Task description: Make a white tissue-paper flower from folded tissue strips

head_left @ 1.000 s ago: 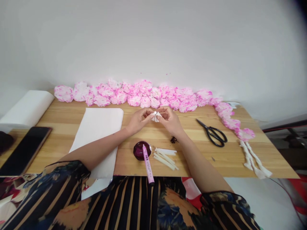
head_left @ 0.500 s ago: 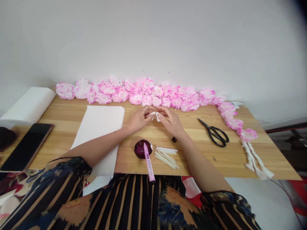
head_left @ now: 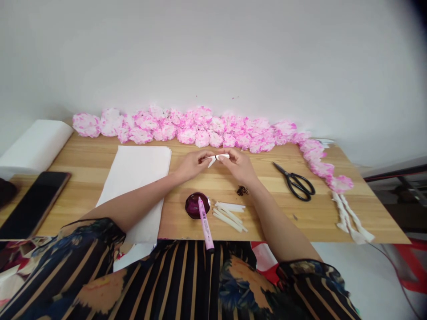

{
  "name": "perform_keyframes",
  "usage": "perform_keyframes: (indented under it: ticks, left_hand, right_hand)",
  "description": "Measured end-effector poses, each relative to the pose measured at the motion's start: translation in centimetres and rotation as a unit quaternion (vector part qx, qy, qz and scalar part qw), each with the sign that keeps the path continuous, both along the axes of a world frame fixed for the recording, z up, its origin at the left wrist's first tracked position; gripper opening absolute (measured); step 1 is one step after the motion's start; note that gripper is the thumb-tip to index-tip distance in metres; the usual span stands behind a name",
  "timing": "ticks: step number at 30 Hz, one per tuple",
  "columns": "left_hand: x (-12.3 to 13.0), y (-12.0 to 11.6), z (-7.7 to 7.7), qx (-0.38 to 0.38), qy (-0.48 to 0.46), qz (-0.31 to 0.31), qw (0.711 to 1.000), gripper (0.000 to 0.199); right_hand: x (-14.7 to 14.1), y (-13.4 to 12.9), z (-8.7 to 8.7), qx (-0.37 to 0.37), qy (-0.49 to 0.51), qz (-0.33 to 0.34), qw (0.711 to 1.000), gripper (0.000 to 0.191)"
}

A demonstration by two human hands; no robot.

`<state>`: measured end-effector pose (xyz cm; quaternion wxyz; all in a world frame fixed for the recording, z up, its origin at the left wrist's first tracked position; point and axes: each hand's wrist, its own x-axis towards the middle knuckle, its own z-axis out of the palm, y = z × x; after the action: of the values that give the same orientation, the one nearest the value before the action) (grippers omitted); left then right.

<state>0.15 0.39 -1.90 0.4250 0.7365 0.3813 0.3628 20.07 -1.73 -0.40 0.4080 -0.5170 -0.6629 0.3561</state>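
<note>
Between my two hands is a small folded strip of white paper (head_left: 223,156), cinched at its middle by a thin dark band. My left hand (head_left: 192,165) pinches its left end with thumb and fingers. My right hand (head_left: 239,166) grips the right end, thumb in front. Below the hands, a pink marker (head_left: 206,229) leans on a small dark bowl (head_left: 192,212) with purple in it. Several white paper strips (head_left: 230,218) lie to the right of the bowl. A little heap of dark bands (head_left: 242,190) sits beside my right wrist.
Pink-and-white paper flowers (head_left: 196,124) line the wall and curve down the right side, near twisted white strands (head_left: 350,220). Black scissors (head_left: 296,184) lie to the right. At left are a stack of white sheets (head_left: 140,164), a phone (head_left: 33,204) and a paper roll (head_left: 38,144).
The white paper's right half has turned from pointing down to lying nearly level in my right hand. The whole view has shifted slightly.
</note>
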Motion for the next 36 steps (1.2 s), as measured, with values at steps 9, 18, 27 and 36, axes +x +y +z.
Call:
perform_keyframes:
  ticks: [9, 18, 27, 36]
  left_hand:
    - [-1.2, 1.1, 1.1, -0.149, -0.082, -0.155, 0.973, 0.031]
    - [-0.7, 1.0, 0.5, 0.044, 0.046, 0.022, 0.998, 0.046]
    - [-1.5, 2.2, -0.2, 0.175, 0.243, 0.064, 0.952, 0.037]
    - [-1.6, 2.8, -0.1, 0.079, 0.188, 0.120, 0.972, 0.028]
  right_hand:
    - [0.2, 0.0, 0.6, -0.077, 0.125, 0.065, 0.987, 0.027]
    - [0.0, 0.0, 0.1, 0.011, 0.065, 0.002, 0.998, 0.026]
    - [1.8, 0.8, 0.0, 0.089, -0.187, -0.003, 0.978, 0.033]
    - [2.2, 1.0, 0.6, 0.117, -0.232, -0.040, 0.965, 0.023]
